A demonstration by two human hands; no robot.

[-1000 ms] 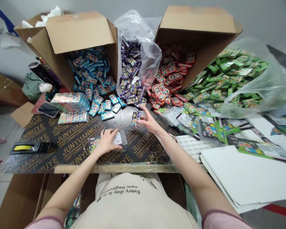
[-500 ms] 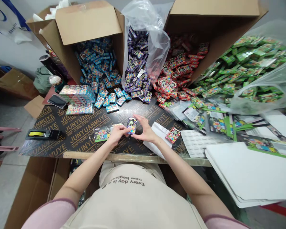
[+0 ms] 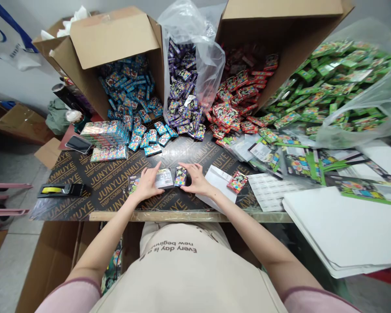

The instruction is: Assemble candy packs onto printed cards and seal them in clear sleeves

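In the head view my right hand [image 3: 197, 180] has its thumb and fingers at the two ends of a small purple printed candy box [image 3: 180, 176], gripping it at the table. To its left, my left hand [image 3: 148, 183] rests over a flat printed packet [image 3: 165, 178], thumb and fingers apart. The packet's grey end shows between the hands; its middle is hidden under the left hand. Beside my right hand lie a white sheet [image 3: 217, 180] and a small red box [image 3: 237, 181].
Loose blue boxes [image 3: 152, 149] and wrapped stacks [image 3: 104, 134] lie at the back left. Behind are cartons [image 3: 114, 37], a clear bag of purple boxes [image 3: 182, 87], red boxes [image 3: 231, 115] and green boxes [image 3: 339, 87]. A tape dispenser [image 3: 61, 190] sits left; white boards [image 3: 342, 230] lie right.
My left hand has let go of the purple box and moved left onto the printed packet. My right hand has closed on the box. The view has shifted slightly.
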